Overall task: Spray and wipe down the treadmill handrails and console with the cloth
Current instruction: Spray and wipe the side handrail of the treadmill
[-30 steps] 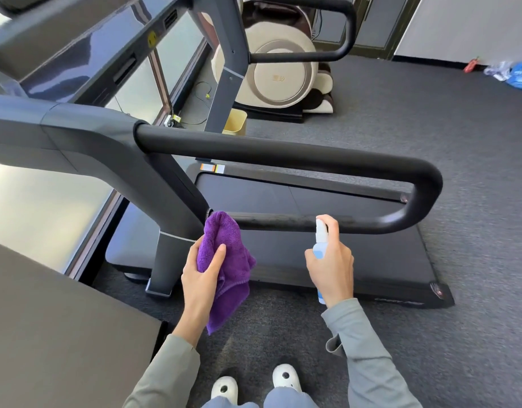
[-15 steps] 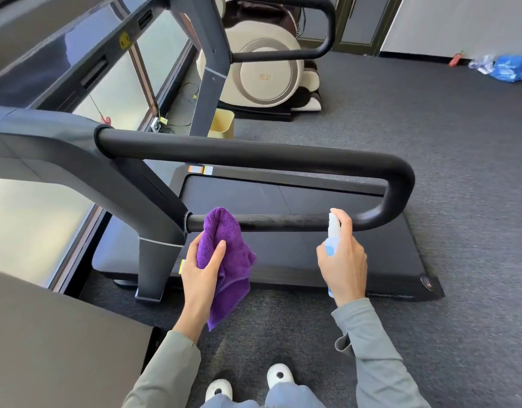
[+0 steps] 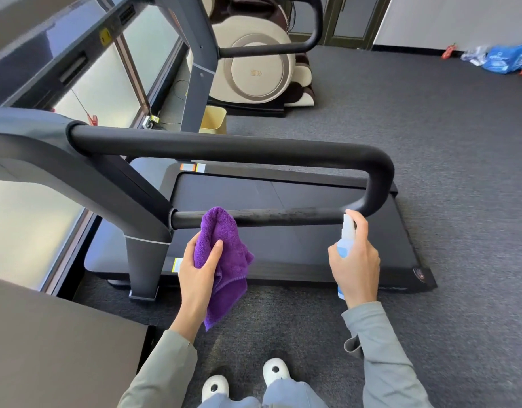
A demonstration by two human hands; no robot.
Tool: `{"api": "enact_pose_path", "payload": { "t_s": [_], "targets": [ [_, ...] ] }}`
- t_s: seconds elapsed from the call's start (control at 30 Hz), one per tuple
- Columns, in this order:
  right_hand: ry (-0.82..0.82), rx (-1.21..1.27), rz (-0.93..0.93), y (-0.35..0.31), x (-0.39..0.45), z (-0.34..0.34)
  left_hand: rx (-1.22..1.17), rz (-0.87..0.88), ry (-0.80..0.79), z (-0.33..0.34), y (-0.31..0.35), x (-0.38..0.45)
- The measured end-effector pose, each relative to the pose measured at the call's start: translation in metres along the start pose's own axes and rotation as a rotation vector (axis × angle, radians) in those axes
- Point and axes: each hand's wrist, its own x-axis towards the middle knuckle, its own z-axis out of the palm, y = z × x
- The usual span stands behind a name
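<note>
A black looped handrail (image 3: pixel 224 148) of the treadmill crosses the middle of the head view, and its lower bar (image 3: pixel 283 217) looks dusty and streaked. My left hand (image 3: pixel 199 269) grips a bunched purple cloth (image 3: pixel 224 254), whose top touches the lower bar near the grey upright (image 3: pixel 144 254). My right hand (image 3: pixel 357 260) holds a small clear spray bottle (image 3: pixel 346 234) with blue liquid, index finger on its top, the nozzle just below the rail's right bend. The console (image 3: pixel 32 54) runs along the upper left.
The treadmill deck (image 3: pixel 298 254) lies beyond the rail on grey carpet. A dark flat surface (image 3: pixel 56 348) fills the lower left. A massage chair (image 3: pixel 253 72), a yellow bin (image 3: pixel 214 119) and a second handrail (image 3: pixel 283 48) stand behind. Bags (image 3: pixel 504 58) lie far right.
My right hand has carried the spray bottle rightward along the lower bar toward the bend. The left hand keeps the cloth at the bar's left end. The view has shifted slightly.
</note>
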Motion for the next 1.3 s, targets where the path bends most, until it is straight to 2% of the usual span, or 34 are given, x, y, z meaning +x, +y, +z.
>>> {"api": "enact_pose_path", "payload": {
  "t_s": [0.37, 0.7, 1.0, 1.1, 1.17, 1.23, 1.3],
  "targets": [
    [0.042, 0.044, 0.077, 0.014, 0.010, -0.014, -0.018, 0.019, -0.032, 0.013, -0.002, -0.009],
    [-0.059, 0.026, -0.052, -0.008, 0.009, 0.000, -0.045, 0.016, 0.032, 0.008, 0.005, -0.005],
    [-0.093, 0.006, -0.119, -0.034, 0.015, 0.016, 0.088, 0.243, 0.127, -0.012, 0.032, 0.010],
    [-0.112, 0.012, -0.102, -0.037, 0.013, 0.019, 0.198, 0.400, 0.214, -0.017, 0.047, 0.027],
    [-0.127, 0.017, -0.097, -0.039, 0.011, 0.021, 0.356, 0.500, 0.217, -0.015, 0.049, 0.044],
    [-0.135, 0.024, -0.124, -0.041, 0.006, 0.022, 0.583, 0.506, 0.110, -0.003, 0.042, 0.060],
    [-0.133, 0.030, -0.158, -0.043, 0.000, 0.024, 0.909, 0.431, -0.029, 0.014, 0.028, 0.068]
  ]
}}
